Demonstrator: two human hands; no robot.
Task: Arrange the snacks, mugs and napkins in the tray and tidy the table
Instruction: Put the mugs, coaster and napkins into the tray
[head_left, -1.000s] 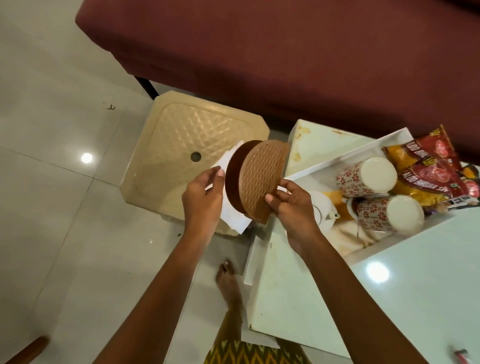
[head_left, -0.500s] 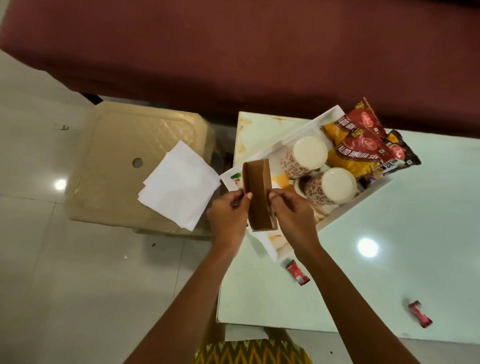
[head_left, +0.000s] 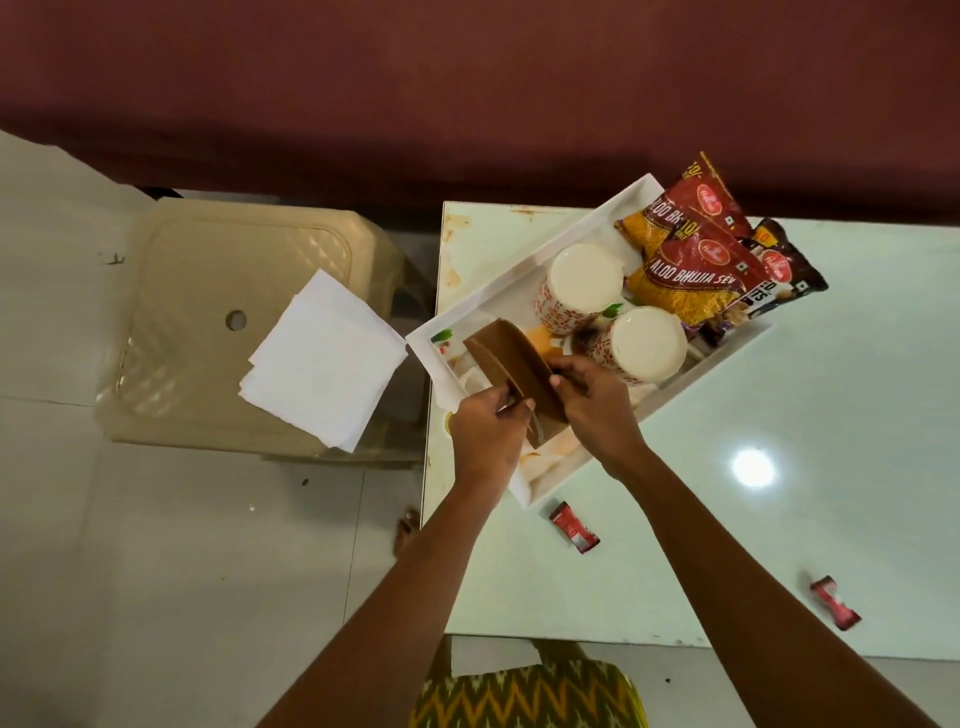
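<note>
A white tray (head_left: 530, 260) sits at the left end of the pale table (head_left: 779, 441). Inside it two patterned mugs (head_left: 584, 283) (head_left: 641, 340) stand upside down, with red and yellow snack packets (head_left: 696, 265) at its far end. Both hands hold a brown napkin holder (head_left: 511, 371) on edge in the tray's near-left part: my left hand (head_left: 485, 431) grips its left side, my right hand (head_left: 592, 402) its right side. A stack of white napkins (head_left: 322, 358) lies on the beige stool (head_left: 208, 291) to the left.
Two small red wrappers (head_left: 574, 532) (head_left: 834, 603) lie on the table in front of the tray. A dark red sofa (head_left: 467, 88) runs along the back. A bare foot (head_left: 408, 535) stands on the tiled floor by the table's left edge.
The napkins went from my left hand onto the stool. Both hands carried the brown holder right and lowered it into the tray. My view swung right over the table.
</note>
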